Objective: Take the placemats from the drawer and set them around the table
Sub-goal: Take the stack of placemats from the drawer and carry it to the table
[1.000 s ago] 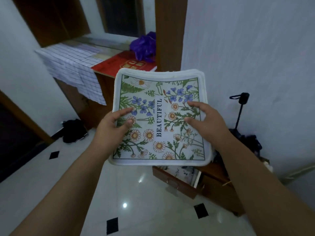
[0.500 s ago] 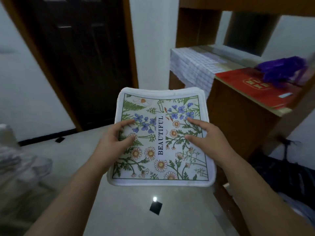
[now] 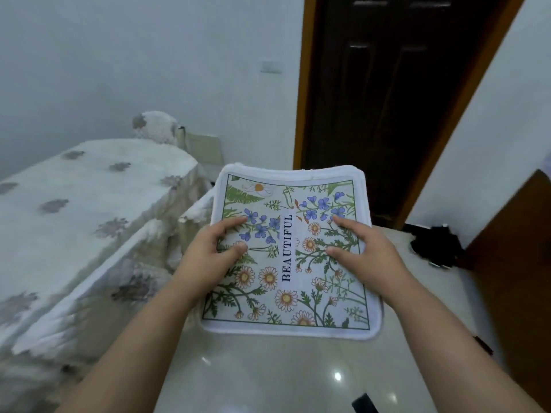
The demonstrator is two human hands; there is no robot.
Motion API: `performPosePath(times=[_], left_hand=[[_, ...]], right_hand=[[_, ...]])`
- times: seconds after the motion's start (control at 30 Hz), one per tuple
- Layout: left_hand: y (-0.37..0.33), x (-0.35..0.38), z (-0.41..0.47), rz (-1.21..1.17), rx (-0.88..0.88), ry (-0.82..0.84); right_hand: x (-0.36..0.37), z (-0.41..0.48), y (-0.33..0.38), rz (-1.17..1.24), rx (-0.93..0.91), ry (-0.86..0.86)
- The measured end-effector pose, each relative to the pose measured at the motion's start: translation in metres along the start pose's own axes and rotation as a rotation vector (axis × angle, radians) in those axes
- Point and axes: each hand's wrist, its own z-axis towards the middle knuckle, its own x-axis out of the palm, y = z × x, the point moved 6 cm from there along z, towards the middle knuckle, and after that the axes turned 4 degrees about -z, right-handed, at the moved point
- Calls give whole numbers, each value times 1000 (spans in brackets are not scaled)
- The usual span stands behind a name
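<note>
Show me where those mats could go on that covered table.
The table shows open flowered cloth from its near edge to the rounded far end by the chair back. Crowded: left hand and right hand both hold the placemats.

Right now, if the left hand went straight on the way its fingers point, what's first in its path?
The left hand grips the white-edged floral fabric placemats; its fingers point across the print, so it meets that first. Beyond the far edge, likely the dark wooden door; depth unclear.
</note>
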Motion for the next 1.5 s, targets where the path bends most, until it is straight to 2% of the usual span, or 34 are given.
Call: performPosePath(times=[0.23,0.43,0.67,0.8,1.0,1.23,1.5], left_hand=[[47,-83,3,55,-130,-294],[61,-135,1,122,-200,-570],[96,-174,-53,-11,-307,-841],[118,-199,-78,-97,-326,-968],[152,-245,-88,-141,-354,-1030],[180,-335,-52,-29,-366,-997],[203,-428,5,-6,-345,-936]], right_hand=[[100,92,48,4,-125,309],[170,158,103,-6,-263,500],[263,165,157,-50,-427,761],[317,159,181,-97,-532,849],[385,157,213,-179,-559,896],[442,181,274,-200,-581,848],[497,225,325,-152,-531,791]])
